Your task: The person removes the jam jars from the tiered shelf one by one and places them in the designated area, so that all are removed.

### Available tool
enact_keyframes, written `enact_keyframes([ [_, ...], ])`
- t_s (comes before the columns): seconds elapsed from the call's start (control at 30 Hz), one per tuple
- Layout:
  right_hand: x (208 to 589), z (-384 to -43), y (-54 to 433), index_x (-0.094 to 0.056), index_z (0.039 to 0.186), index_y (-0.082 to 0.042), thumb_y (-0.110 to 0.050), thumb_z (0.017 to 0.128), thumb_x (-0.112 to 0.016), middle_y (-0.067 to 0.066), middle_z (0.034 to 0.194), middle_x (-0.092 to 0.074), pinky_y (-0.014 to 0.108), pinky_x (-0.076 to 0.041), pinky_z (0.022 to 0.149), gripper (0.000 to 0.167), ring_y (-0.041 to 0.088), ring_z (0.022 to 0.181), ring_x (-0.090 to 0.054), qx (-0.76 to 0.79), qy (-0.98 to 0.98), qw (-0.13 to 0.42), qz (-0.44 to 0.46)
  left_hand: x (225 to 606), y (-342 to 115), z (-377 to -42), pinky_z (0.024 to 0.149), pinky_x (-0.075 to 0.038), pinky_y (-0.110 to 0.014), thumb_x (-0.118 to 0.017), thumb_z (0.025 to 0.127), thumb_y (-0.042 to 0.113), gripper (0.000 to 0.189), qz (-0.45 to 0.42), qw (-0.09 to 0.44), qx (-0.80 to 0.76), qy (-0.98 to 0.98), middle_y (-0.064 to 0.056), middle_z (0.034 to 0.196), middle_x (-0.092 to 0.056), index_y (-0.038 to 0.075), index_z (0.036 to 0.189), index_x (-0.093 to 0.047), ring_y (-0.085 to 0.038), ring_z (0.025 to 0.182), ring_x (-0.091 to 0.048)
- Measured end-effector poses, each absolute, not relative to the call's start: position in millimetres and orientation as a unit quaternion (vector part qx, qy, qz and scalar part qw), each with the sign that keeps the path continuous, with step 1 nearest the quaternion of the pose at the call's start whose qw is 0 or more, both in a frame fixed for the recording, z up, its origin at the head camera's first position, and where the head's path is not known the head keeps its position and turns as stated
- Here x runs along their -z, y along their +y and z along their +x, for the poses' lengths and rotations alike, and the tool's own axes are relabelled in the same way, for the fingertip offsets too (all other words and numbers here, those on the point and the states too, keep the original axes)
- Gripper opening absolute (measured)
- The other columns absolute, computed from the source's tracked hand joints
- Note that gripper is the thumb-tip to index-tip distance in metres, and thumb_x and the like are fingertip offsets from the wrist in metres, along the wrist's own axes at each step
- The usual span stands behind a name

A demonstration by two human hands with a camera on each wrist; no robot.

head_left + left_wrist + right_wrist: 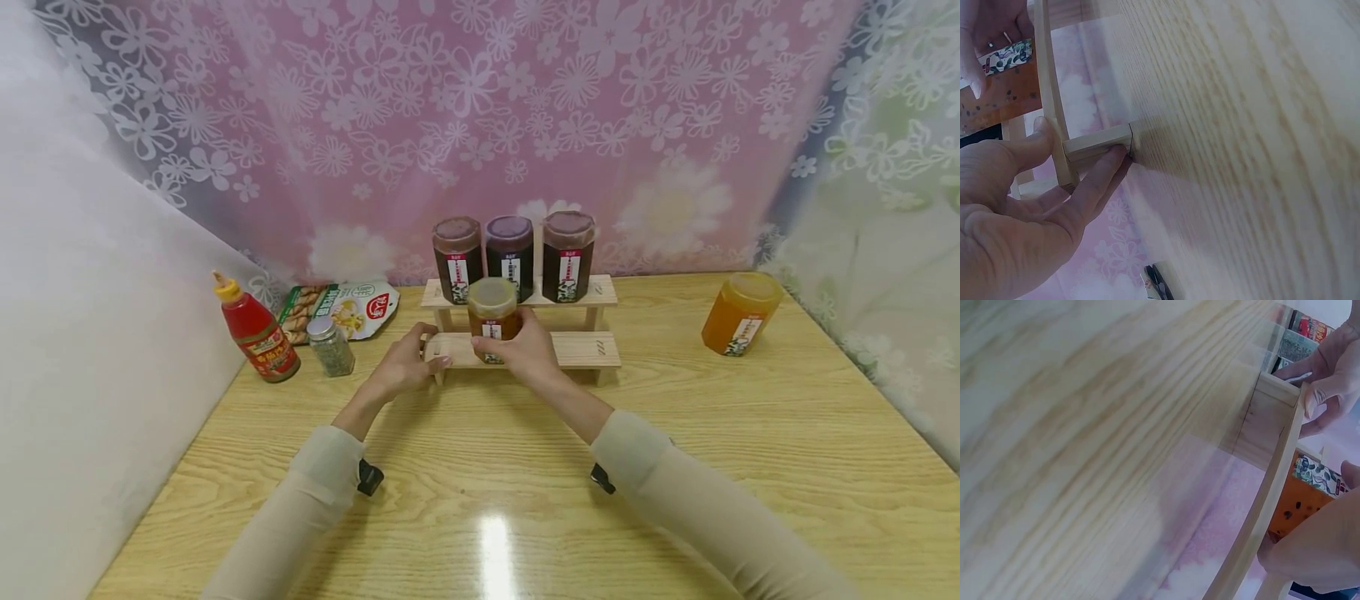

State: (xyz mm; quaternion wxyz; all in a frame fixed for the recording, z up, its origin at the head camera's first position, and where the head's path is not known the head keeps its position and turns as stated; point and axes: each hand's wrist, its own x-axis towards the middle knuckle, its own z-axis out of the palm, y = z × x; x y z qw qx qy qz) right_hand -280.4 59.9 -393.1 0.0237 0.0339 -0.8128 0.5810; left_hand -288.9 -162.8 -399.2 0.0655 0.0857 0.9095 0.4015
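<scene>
My right hand (528, 348) grips an amber honey jar (491, 332) with a pale lid, thumb on its front and fingers round its right side. That jar stands upright over the lower step of a two-step wooden rack (581, 350). In the right wrist view, the jar's orange side (1300, 503) shows behind the step's edge. My left hand (405, 362) holds the rack's left end. The left wrist view has its thumb (1032, 147) on the step's edge and its fingers against the short leg (1100, 137). Three dark jars (510, 262) stand on the upper step.
A second amber jar (738, 317) stands on the right of the wooden table (480, 467). At left are a red sauce bottle (262, 337) with a yellow cap, a small spice jar (331, 348) and a food pouch (363, 308). A floral curtain (450, 125) hangs behind.
</scene>
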Motion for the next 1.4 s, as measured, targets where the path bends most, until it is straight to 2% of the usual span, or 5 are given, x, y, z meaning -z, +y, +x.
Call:
enact_keyframes([
  [0.87,383,-268,95,-0.06,0.139,-0.006,-0.031,0.078,-0.093,0.014,0.13,-0.069,0.046,-0.053,0.101,0.073,0.031,0.118,-0.066,-0.526,-0.847,0.017,0.073,401,-164,-290,0.1,-0.05,-0.049,-0.071,0.101,0.021,0.058,0.083,0.063,-0.405,0.908,-0.029,0.136,-0.061,0.004,0.149,-0.044,-0.038,0.123,-0.061],
  [1.1,381,-262,120,-0.058,0.142,-0.008,-0.031,0.08,-0.092,0.014,0.133,-0.068,0.047,-0.051,0.104,0.075,0.03,0.122,-0.064,-0.529,-0.845,0.014,0.078,403,-162,-290,0.099,-0.051,-0.049,-0.071,0.1,0.02,0.057,0.082,0.06,-0.405,0.909,-0.029,0.135,-0.062,0.004,0.148,-0.045,-0.038,0.121,-0.062],
  [1.4,372,-255,162,-0.051,0.148,-0.004,-0.031,0.083,-0.09,0.017,0.139,-0.061,0.048,-0.049,0.106,0.081,0.033,0.126,-0.059,-0.534,-0.843,0.003,0.059,402,-162,-290,0.099,-0.051,-0.049,-0.072,0.1,0.02,0.058,0.078,0.061,-0.409,0.907,-0.03,0.136,-0.061,0.005,0.149,-0.045,-0.039,0.123,-0.061],
])
